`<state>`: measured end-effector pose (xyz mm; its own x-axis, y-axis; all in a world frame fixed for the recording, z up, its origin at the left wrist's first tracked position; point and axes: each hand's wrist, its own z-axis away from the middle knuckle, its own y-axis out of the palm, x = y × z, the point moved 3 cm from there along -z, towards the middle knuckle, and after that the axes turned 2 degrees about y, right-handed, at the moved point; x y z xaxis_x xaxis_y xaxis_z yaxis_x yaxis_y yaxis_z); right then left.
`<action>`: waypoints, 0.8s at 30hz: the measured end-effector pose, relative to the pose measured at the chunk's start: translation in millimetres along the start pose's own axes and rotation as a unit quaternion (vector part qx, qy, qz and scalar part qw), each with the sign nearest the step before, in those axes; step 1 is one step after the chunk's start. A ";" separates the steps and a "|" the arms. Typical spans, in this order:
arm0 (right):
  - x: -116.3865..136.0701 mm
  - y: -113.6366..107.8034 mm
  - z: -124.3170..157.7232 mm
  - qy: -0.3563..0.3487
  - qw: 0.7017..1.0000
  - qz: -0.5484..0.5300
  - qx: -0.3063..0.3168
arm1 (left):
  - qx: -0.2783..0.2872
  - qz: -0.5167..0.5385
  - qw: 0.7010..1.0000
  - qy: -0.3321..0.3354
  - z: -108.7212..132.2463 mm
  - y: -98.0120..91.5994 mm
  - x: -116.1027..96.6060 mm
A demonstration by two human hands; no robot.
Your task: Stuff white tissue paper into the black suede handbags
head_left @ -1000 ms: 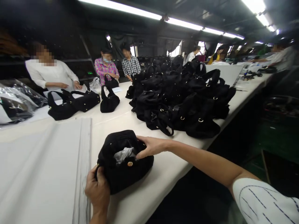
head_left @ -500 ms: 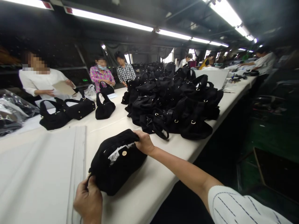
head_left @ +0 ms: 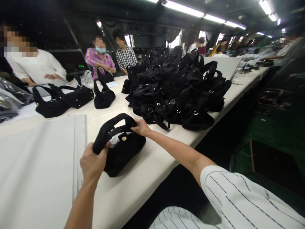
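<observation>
A black fabric handbag (head_left: pixel 126 156) stands on the cream-covered table in front of me, its handle arched up. White stuffing (head_left: pixel 115 139) shows in its open top, beside a round gold snap (head_left: pixel 124 138). My left hand (head_left: pixel 94 160) is closed around the near end of the handle, thumb toward the opening. At the far end, my right hand (head_left: pixel 141 128) pinches the bag's upper corner near the handle's base; its fingertips are partly hidden. Just beyond the bag lies a large heap of similar black handbags (head_left: pixel 171 92).
Flat pale sheets (head_left: pixel 43 159) are stacked at the left. Several more black bags (head_left: pixel 105 97) stand across the table, near people in white (head_left: pixel 45 66), pink plaid (head_left: pixel 95 60) and checked (head_left: pixel 126 54) tops. Clear plastic (head_left: pixel 14 98) lies far left. The table edge drops to dark floor at right.
The handle has risen into an arch over the bag's opening. My left hand has moved up from the bag's lower near end onto the handle. My right hand stays at the far end.
</observation>
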<state>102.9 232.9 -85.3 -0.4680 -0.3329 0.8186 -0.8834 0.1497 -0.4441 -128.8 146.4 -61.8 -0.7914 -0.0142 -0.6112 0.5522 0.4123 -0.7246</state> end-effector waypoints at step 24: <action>83.5 21.1 46.6 -0.171 0.852 0.240 0.433 | -0.156 0.157 0.974 0.049 32.5 4.1 -7.1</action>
<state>46.3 164.9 -43.2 -0.6045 -0.7011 0.3781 -0.1729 -0.3479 -0.9215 -112.4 118.5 -70.8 -0.6260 0.2381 -0.7426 0.6769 0.6387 -0.3659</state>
